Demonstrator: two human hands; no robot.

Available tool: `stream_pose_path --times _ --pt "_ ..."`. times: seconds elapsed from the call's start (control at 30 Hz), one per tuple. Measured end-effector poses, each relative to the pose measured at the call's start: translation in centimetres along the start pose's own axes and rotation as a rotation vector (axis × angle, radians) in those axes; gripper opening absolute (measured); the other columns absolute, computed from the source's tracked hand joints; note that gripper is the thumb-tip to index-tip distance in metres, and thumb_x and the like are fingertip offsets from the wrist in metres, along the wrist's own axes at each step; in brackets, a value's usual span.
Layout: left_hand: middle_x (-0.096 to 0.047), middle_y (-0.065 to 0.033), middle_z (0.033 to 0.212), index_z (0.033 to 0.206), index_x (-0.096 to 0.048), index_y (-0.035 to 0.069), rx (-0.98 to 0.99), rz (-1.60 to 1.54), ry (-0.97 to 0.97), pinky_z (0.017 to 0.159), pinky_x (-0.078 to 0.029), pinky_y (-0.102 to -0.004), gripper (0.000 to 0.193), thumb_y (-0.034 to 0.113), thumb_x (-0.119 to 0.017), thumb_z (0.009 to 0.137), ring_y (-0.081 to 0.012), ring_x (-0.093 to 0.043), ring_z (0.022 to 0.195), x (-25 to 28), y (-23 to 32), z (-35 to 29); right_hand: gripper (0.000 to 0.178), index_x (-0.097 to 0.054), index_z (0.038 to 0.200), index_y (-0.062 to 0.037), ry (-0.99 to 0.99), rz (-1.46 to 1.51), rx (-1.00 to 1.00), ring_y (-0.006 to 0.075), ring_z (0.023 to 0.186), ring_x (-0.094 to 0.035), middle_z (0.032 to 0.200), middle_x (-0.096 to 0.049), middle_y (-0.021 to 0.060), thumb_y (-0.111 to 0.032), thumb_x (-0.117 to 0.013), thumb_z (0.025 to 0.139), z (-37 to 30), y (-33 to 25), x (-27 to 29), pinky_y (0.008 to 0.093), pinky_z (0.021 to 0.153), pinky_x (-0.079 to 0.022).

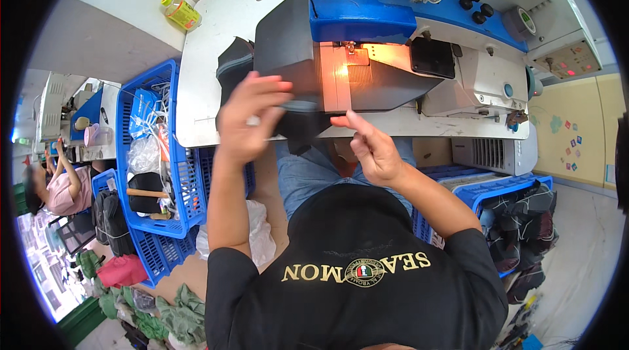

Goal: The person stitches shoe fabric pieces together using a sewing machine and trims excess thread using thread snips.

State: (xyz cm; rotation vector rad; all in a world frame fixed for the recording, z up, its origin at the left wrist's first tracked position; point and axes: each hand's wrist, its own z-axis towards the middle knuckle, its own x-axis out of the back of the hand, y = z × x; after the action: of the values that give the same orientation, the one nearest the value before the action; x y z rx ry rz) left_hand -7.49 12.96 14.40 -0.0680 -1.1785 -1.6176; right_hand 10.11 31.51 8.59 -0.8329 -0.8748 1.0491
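Fingers stretched and slightly blurred, my left hand (252, 114) is over the near-left part of the dark material, open and holding nothing that I can see. Folded black pieces (298, 124) lie just beside and below it. My right hand (377, 153) is at the table's near edge, fingers extended and thumb apart, its fingertips close to the border of a large dark flat panel (282, 39). That panel lies on the white table, partly under the blue and white sewing machine (360, 16), whose lamp lights the work area. Whether the right fingertips touch it is unclear.
A bottle (181, 13) with a yellow-green cap stands at the back left. Blue baskets (175, 186) with bags and tools are at left; another blue basket (481, 194) holds dark pieces at right. A dark phone-like slab (432, 57) rests on the machine. Another person (69, 189) sits far left.
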Motion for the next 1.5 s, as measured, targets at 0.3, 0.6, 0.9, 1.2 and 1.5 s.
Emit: stream_pose_path --times 0.3,0.6,0.9,1.2,1.5 --pt "-0.056 -0.0195 0.123 0.107 -0.060 0.000 -0.097 0.315 -0.169 0.102 -0.041 -0.0439 0.035 0.016 -0.064 0.077 -0.0341 -0.051 0.118 -4.7 2.0 2.4 0.028 -0.055 0.123 0.0023 0.044 -0.123 -0.259 0.0190 0.091 -0.064 0.102 -0.066 0.0148 -0.005 -0.049 0.096 1.0 -2.2 0.8 0.0284 0.081 -0.049" --pt "-0.055 -0.0216 0.125 0.113 -0.059 -0.003 -0.065 0.408 -0.214 0.102 -0.041 -0.0419 0.043 0.021 -0.063 0.078 -0.0350 -0.050 0.120 -5.4 1.9 4.1 0.030 -0.053 0.124 0.0004 0.039 -0.189 -0.311 0.0218 0.083 -0.066 0.090 -0.068 0.0139 -0.006 -0.052 0.095 2.2 -2.6 1.9 0.0306 0.075 -0.050" --pt "-0.055 -0.0246 0.125 0.111 -0.060 -0.005 -0.092 0.391 -0.283 0.103 -0.040 -0.0422 0.036 0.014 -0.057 0.080 -0.0369 -0.050 0.119 -4.5 2.0 4.7 0.036 -0.053 0.125 -0.0037 -0.079 -0.538 -0.236 0.0315 0.073 -0.067 0.083 -0.067 0.0179 -0.003 -0.057 0.089 3.0 -4.3 2.4 0.0362 0.065 -0.052" --pt "-0.054 -0.0199 0.127 0.110 -0.062 -0.001 -0.070 0.324 -0.353 0.103 -0.039 -0.0415 0.031 0.013 -0.059 0.082 -0.0366 -0.048 0.121 -3.8 1.5 5.8 0.036 -0.055 0.120 -0.0044 -0.111 -0.778 -0.175 0.0357 0.063 -0.063 0.073 -0.065 0.0153 -0.010 -0.062 0.085 4.4 -4.6 2.4 0.0426 0.055 -0.049" --pt "-0.060 -0.0108 0.107 0.101 -0.066 0.003 -0.044 0.332 -0.339 0.089 -0.047 -0.0375 0.023 0.012 -0.066 0.080 -0.0296 -0.055 0.103 -3.7 1.0 6.6 0.037 -0.060 0.116 0.0005 -0.149 -0.977 -0.133 0.0310 0.057 -0.064 0.063 -0.063 0.0133 -0.021 -0.060 0.085 5.8 -4.7 2.2 0.0424 0.052 -0.050"
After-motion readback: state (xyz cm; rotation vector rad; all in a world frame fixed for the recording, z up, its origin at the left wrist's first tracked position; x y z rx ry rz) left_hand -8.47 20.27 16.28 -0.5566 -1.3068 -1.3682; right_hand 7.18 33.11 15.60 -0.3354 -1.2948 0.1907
